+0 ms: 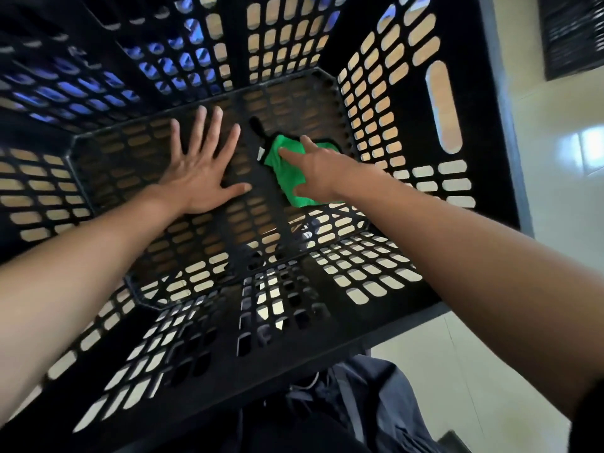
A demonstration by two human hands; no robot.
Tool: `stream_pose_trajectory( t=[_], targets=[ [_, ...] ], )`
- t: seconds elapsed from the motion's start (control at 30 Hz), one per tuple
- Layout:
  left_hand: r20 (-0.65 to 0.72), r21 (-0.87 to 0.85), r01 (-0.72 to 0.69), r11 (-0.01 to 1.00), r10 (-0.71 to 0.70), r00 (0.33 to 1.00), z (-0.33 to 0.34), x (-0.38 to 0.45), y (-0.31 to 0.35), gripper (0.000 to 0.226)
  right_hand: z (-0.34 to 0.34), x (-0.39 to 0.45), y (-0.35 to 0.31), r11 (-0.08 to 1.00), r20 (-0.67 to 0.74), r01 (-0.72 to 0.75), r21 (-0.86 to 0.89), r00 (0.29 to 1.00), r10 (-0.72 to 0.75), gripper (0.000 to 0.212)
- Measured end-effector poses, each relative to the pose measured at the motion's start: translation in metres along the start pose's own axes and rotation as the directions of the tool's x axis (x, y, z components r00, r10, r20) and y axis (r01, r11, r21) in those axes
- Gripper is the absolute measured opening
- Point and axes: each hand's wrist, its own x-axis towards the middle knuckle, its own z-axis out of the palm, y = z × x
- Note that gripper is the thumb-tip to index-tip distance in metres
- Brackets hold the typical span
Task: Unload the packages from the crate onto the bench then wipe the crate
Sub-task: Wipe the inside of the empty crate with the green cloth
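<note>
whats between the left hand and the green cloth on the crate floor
Nothing: in the head view only bare slotted crate floor separates the left hand from the cloth.

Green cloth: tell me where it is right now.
In the head view, the green cloth lies on the crate floor, right of centre, pressed under the right hand, with the left hand flat beside it.

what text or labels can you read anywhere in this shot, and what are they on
None can be read.
Cloth: a small white tag at its left edge, too small to read.
Dark panel on the wall, top right: faint pale marks, too blurred to read.
Crate: no markings show on its slotted walls or floor.
</note>
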Motion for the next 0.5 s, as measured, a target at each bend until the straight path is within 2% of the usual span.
stream_pose_trajectory(
  t=[0.13,0.3,0.37,0.5],
  targets=[
    [0.111,-0.057,0.027,0.998,-0.021,0.994,-0.007,0.007,0.001,0.123,0.014,0.005,-0.014,0.994,-0.118,-0.046,-0.101,0.992,0.034,0.078],
    [0.234,0.006,0.085,0.996,-0.085,0.969,-0.019,0.011,0.008,0.135,0.010,0.005,-0.008,0.987,-0.331,0.044,-0.154,0.939,-0.093,0.050],
    [0.282,0.017,0.108,0.994,-0.108,0.953,-0.024,0.012,0.011,0.135,0.001,0.010,-0.005,0.998,-0.430,0.024,-0.066,0.901,-0.050,0.049],
    [0.356,0.034,0.130,0.991,-0.133,0.925,-0.031,0.012,0.015,0.136,-0.015,0.030,-0.005,0.968,-0.637,-0.081,0.239,0.739,0.219,0.058]
  ],
)
